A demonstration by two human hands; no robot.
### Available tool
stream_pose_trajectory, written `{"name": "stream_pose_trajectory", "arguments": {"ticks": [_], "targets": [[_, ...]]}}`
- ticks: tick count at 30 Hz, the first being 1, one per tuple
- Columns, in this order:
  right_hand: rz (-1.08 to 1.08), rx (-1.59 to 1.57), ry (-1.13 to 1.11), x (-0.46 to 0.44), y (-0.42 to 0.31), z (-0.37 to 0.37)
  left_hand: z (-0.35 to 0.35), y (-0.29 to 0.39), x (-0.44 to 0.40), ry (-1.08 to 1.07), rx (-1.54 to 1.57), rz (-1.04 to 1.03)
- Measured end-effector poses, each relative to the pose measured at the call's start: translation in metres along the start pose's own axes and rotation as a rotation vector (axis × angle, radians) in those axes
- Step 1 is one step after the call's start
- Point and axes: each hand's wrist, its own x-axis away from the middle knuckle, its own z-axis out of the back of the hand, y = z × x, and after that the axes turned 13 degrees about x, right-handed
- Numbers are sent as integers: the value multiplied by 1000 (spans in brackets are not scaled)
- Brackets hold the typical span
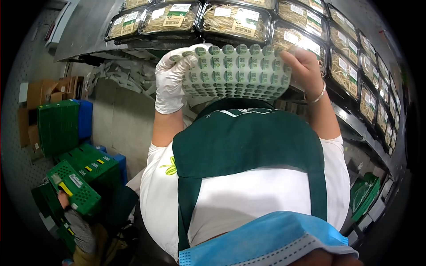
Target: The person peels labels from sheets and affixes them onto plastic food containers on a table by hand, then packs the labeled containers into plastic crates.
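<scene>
Holding a sheet of round green stickers [235,66] at 12 o'clock, spread between both hands, sticker side up and curving down near the apron; pinching its 10 o'clock corner with the white-gloved left hand [171,82], thumb and fingers closed on the edge; gripping its 2 o'clock corner with the bare right hand [307,71], thumb laid over the front, metal bangle [316,94] at the wrist; just beyond, from 11 round to 3 o'clock, lined up in rows on a steel table [84,33], black trays of pale sprouts [235,20], bearing white and green-and-tan labels; wearing a dark green bib apron [248,139] at the centre, over a white shirt [253,190], with a blue pleated face mask [266,239] at 5 o'clock; heaped under the table edge at 10 o'clock, pale paper strips [122,79]; at 9 o'clock, set side by side, a green crate [57,128] and a blue crate [85,119], near cardboard boxes [44,95]; at 8 o'clock, touching a tilted perforated green crate [77,188], a co-worker's hand [64,199].
</scene>
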Motion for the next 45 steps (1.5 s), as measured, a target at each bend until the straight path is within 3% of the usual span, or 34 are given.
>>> {"name": "stream_pose_trajectory", "arguments": {"ticks": [2, 4, 6, 8, 10, 14, 24, 28, 30, 32, 33, 36, 37, 39, 40, 42, 44, 45], "targets": [[75, 753, 32, -17, -31, 2, -2, 10, -4, 23, -79, 13], [171, 889, 84, -31, -48, 2, -1, 17, -9, 40, -147, 51], [668, 1022, 60, -44, -55, -12, -1, 18, -15, 33, -155, 68], [586, 1002, -152, -44, -62, -27, -2, 23, -18, -1, -213, 52], [486, 1081, -192, -44, -58, -34, 0, 22, -22, -17, -237, 57], [399, 1108, -211, -38, -49, -35, 13, 12, -33, 2, -172, 146], [21, 702, -218, -43, -30, -32, 26, -6, -53, 118, -236, 356], [-339, 377, 222, -91, 22, 46, 35, -4, -55, 201, -138, 296], [-539, 495, 352, -118, 72, 87, 34, 2, -52, 245, -154, 293], [-771, 976, 238, -129, 67, 82, 46, 3, -49, 245, -171, 287], [-470, 1023, 190, -126, 129, 109, 51, 3, -48, 247, -190, 279], [-564, 1446, 165, -121, 112, 95, 55, 4, -44, 287, -207, 265], [-990, 1397, 339, -141, 82, 81, 57, 5, -43, 282, -188, 278], [-812, 1358, 158, -105, 115, 144, 66, 5, -41, 290, -205, 266], [-818, 1358, 162, -95, 103, 138, 68, 4, -42, 296, -216, 245], [-509, 697, 308, -56, 65, 117, 69, 3, -39, 293, -184, 247], [-547, 448, 263, -34, 39, 69, 74, 1, -41, 272, -174, 228], [-482, 549, 289, -24, 46, 53, 70, 3, -42, 262, -183, 245]]}}
